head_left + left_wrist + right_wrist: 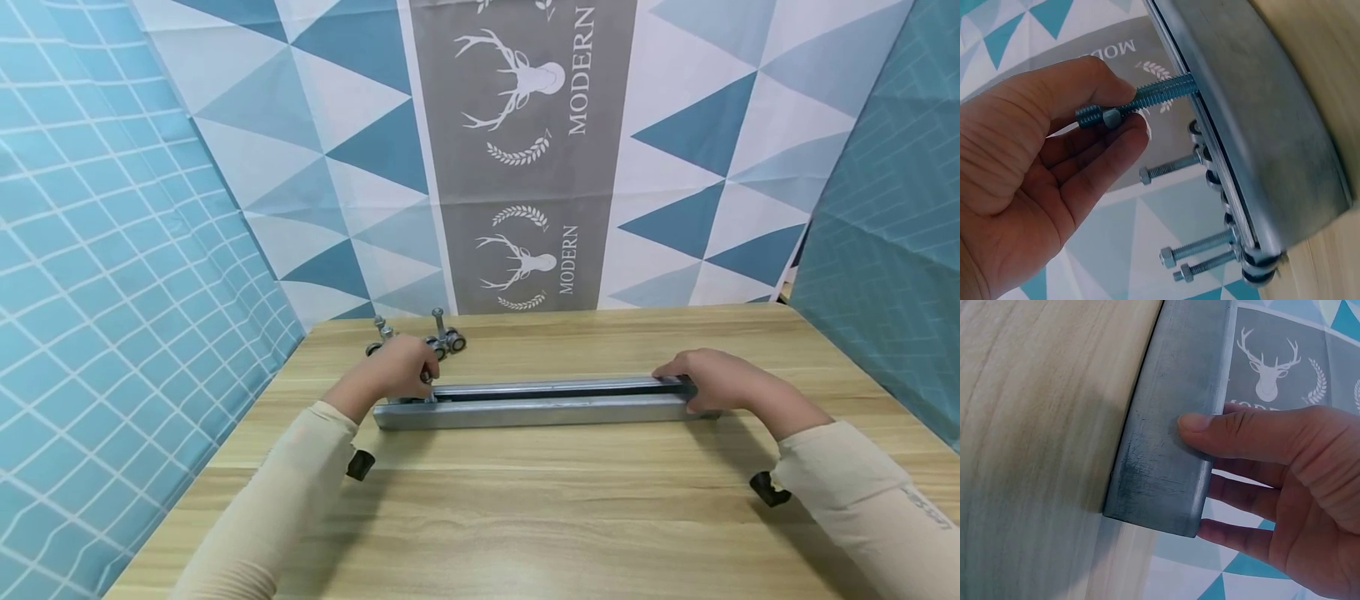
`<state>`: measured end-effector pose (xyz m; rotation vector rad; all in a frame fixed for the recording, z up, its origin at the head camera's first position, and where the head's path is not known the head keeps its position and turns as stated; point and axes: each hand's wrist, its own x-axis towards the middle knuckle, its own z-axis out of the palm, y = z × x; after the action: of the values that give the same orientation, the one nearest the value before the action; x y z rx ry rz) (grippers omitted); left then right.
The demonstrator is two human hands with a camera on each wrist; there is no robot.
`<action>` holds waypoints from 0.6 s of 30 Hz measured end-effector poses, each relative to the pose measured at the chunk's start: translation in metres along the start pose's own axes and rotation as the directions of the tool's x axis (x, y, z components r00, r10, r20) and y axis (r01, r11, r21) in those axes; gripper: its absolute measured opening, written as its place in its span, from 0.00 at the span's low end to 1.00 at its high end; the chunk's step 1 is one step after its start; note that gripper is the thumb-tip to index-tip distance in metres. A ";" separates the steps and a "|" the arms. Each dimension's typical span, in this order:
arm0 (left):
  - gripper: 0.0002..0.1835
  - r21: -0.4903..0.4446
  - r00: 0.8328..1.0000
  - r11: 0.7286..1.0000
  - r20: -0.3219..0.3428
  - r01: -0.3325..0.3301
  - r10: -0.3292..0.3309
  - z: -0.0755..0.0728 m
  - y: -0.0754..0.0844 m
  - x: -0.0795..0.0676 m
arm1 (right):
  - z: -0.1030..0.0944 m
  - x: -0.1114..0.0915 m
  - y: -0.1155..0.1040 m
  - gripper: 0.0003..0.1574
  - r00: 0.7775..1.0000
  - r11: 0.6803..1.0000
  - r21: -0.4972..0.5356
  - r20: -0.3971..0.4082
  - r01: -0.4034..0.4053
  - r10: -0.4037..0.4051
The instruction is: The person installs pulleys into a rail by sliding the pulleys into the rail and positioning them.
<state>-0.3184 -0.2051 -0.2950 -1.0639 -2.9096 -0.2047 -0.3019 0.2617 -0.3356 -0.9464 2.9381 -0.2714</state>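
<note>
A grey metal channel rail [540, 414] lies across the wooden table with its long slot facing up. Near its left end, my left hand [401, 367] pinches a threaded bolt [1163, 92] between thumb and fingers. In the left wrist view the bolt stands out of the slot, and its lower end is hidden inside the rail. My right hand [720, 383] grips the rail's right end, thumb [1194, 422] on the near side wall and the other fingers reaching over to the far side.
Behind the rail's left end stand several roller hangers with upright bolts [439, 325], close to my left hand. The wooden table [510, 508] extends in front of the rail. A patterned cloth [525, 183] hangs at the back, with blue cloths on both sides.
</note>
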 end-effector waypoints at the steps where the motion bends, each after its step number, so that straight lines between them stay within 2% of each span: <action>1: 0.12 -0.008 1.000 1.000 -0.007 0.001 -0.001 0.001 0.001 0.001 | 0.000 0.000 0.000 0.35 1.000 1.000 0.002 -0.001 0.001 -0.001; 4: 0.05 -0.031 1.000 1.000 -0.025 0.000 -0.001 0.003 0.005 0.004 | 0.000 -0.001 0.001 0.35 1.000 1.000 0.010 -0.005 0.002 -0.001; 10: 0.05 -0.025 0.996 0.999 -0.076 -0.039 0.037 0.008 0.010 0.010 | 0.002 -0.001 0.003 0.35 1.000 1.000 0.020 -0.019 0.000 0.001; 18: 0.07 -0.026 0.991 0.999 -0.128 -0.039 0.036 0.016 0.018 0.013 | 0.005 -0.001 0.005 0.35 1.000 0.999 0.046 -0.028 -0.012 0.013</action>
<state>-0.3164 -0.1813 -0.3074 -1.0666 -2.7797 -0.3013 -0.3035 0.2656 -0.3415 -0.9261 2.9485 -0.3530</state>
